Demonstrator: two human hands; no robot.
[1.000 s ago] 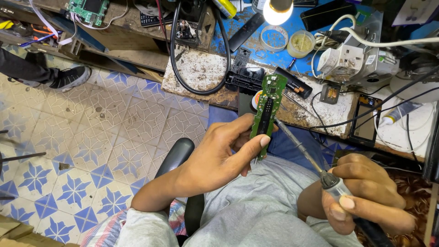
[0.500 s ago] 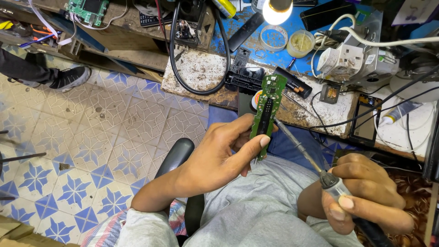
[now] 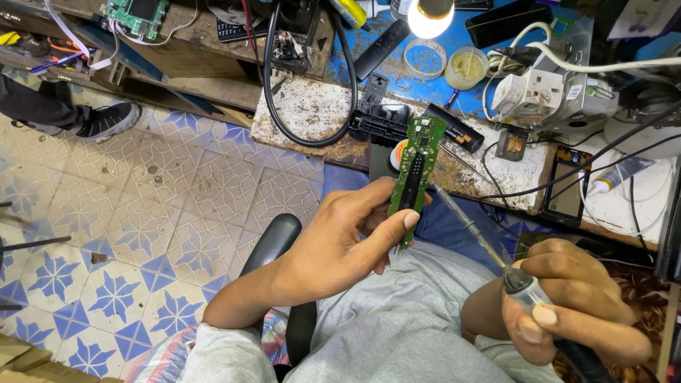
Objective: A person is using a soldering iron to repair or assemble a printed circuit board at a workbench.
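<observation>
Hands both closed: left hand [image 3: 340, 245] pinching green circuit board [image 3: 415, 174], right hand [image 3: 571, 301] gripping soldering iron [image 3: 496, 259].

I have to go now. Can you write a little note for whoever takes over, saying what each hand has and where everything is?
Left hand: grip shut on the long narrow green circuit board, held upright above the lap.
Right hand: grip shut on the thin metal-shafted soldering iron; its tip sits at the board's right edge.
Nearby: cluttered blue workbench, lit lamp bulb, black remote shell, round yellowish tub.
Done: board is out of any casing.
Left: cannot tell which joints are finished.
</observation>
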